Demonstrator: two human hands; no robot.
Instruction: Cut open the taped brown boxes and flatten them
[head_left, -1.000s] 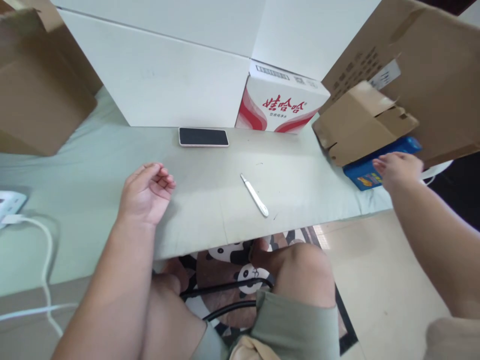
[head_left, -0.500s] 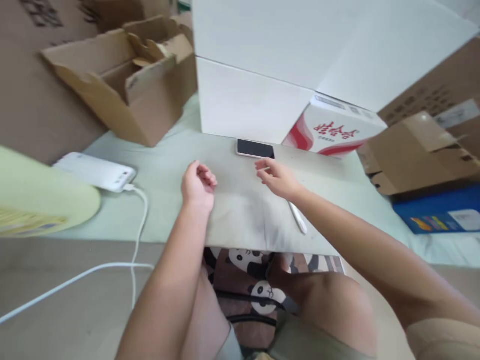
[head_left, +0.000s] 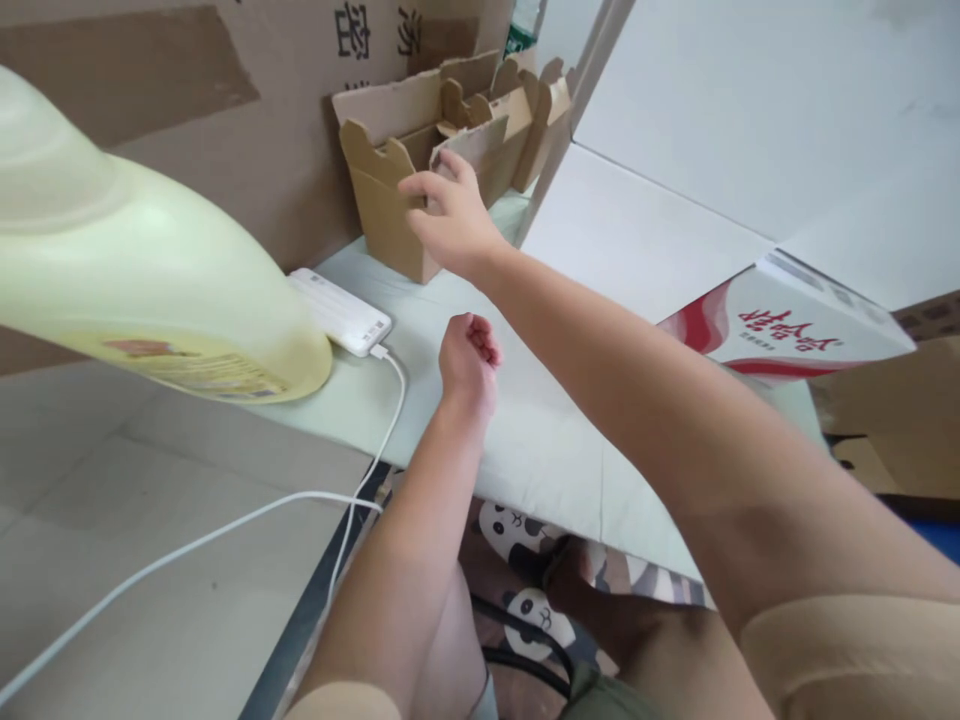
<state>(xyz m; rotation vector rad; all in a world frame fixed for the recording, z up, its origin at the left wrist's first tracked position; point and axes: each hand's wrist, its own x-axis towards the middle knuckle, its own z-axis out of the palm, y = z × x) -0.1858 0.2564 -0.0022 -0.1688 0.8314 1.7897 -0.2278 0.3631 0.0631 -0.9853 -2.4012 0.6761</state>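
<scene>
Head view: the right hand [head_left: 448, 215] is stretched across the body to the far left part of the table [head_left: 525, 450], where its spread fingers [head_left: 420, 186] are laid on the front edge of a small open cardboard box [head_left: 420, 170]. The fingers are fairly wide and are curled over the box's flap; whether the flap is truly gripped cannot be told. The box is stood upright on the pale green table cover, with its flaps raised, just in front of a large brown carton [head_left: 187, 90] that forms the backdrop on the left.

The left hand [head_left: 466, 355] is rested on the table nearer the body, loosely closed into a fist with nothing seen inside it. It is well apart from the box and lies below the right forearm.

A white power bank [head_left: 341, 311] is seen lying flat just left of the left hand, with a white cable [head_left: 225, 530] plugged into its near end and trailed off the table edge toward the floor. A large pale yellow plastic jug [head_left: 135, 280] is seen close to the camera on the left. A large white box [head_left: 675, 170] is stood at the back, and a red-and-white printed carton [head_left: 780, 325] is set at the right.
</scene>
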